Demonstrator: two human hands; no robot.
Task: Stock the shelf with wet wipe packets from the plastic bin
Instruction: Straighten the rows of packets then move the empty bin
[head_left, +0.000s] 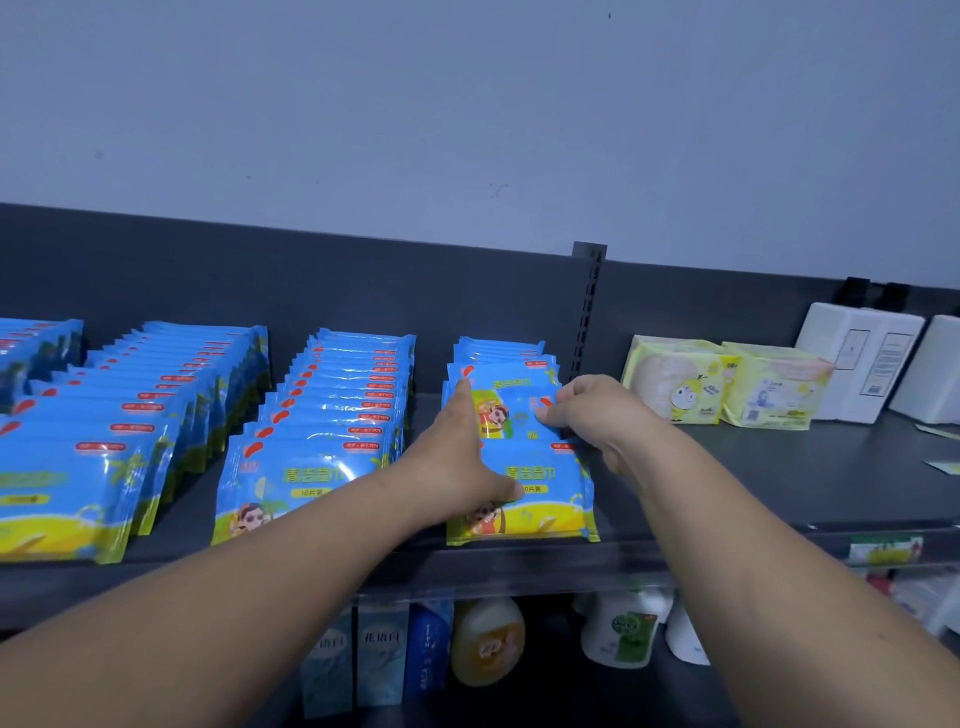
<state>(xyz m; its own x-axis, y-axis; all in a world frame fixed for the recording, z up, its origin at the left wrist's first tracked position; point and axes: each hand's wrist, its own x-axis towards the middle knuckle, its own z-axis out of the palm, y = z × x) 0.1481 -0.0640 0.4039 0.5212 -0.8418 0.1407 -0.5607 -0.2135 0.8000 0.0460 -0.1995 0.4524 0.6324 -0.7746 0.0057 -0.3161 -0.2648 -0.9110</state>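
On the dark shelf (727, 467), far-right row of wet wipe packets (498, 348): right hand (592, 410) pinches the right edge of a tipped-up packet (506, 400) mid-row, left hand (457, 457) lies with straight fingers along the row's left side, thumb on the front packet (540, 514).

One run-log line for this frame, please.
stage: placing | left hand: fingers straight against wet wipe packet | right hand: pinches its right edge | spot: rightmost blue row on shelf

Dark shelf (779, 483), rows of blue wet wipe packets (332, 415), yellow tissue packs (675, 379), white boxes (862, 358)
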